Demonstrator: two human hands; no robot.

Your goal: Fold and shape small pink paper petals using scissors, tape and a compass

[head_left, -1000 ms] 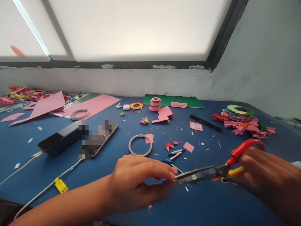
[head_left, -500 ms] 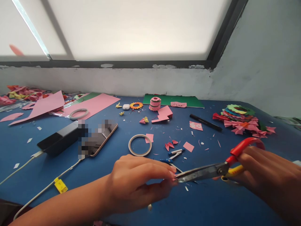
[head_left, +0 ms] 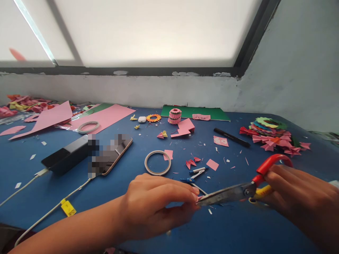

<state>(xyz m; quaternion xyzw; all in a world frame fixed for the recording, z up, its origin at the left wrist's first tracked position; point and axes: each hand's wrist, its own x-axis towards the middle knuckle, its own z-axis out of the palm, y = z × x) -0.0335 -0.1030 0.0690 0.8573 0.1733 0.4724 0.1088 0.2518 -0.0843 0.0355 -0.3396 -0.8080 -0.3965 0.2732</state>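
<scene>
My right hand (head_left: 296, 197) grips a pair of scissors (head_left: 238, 188) with red and yellow handles; the blades look closed and point left. My left hand (head_left: 156, 204) is pinched, thumb under fingers, right at the blade tips. A sliver of pink shows between the fingertips, too small to name. Both hands hover low over the blue table (head_left: 39, 190). Just behind them lie a small blue and white compass (head_left: 196, 174) and a tape ring (head_left: 158, 163).
A phone (head_left: 113, 158) and a black power bank (head_left: 66, 158) with white cables (head_left: 47, 211) lie at the left. Pink sheets (head_left: 106, 118), green card (head_left: 196, 113), a black pen (head_left: 231, 137), a pile of folded paper pieces (head_left: 270, 135) and scattered scraps cover the far table.
The scissors and my right hand have risen slightly and drifted a little left. My left hand has stayed almost still at the blade tips.
</scene>
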